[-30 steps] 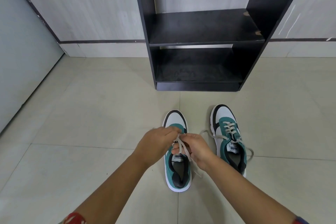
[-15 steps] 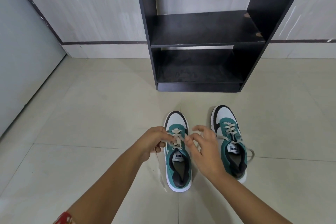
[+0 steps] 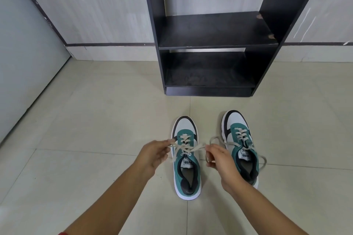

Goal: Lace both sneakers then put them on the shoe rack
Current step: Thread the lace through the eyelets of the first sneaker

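Observation:
Two teal, white and black sneakers stand on the tiled floor, toes toward the rack. The left sneaker (image 3: 186,158) lies between my hands. My left hand (image 3: 154,153) pinches one end of its beige lace (image 3: 186,147) and my right hand (image 3: 217,156) pinches the other end, the lace stretched sideways across the tongue. The right sneaker (image 3: 240,143) sits just beyond my right hand, laced, with loose lace ends trailing on both sides. The black shoe rack (image 3: 214,32) stands straight ahead against the wall, both shelves bare.
Pale floor tiles (image 3: 95,120) spread to the left and right of the shoes. A grey door or panel (image 3: 23,53) runs along the left. The wall behind has a dark skirting line.
My hands have drawn apart sideways, pulling the left sneaker's lace ends out taut; a second ago they were close together over the tongue.

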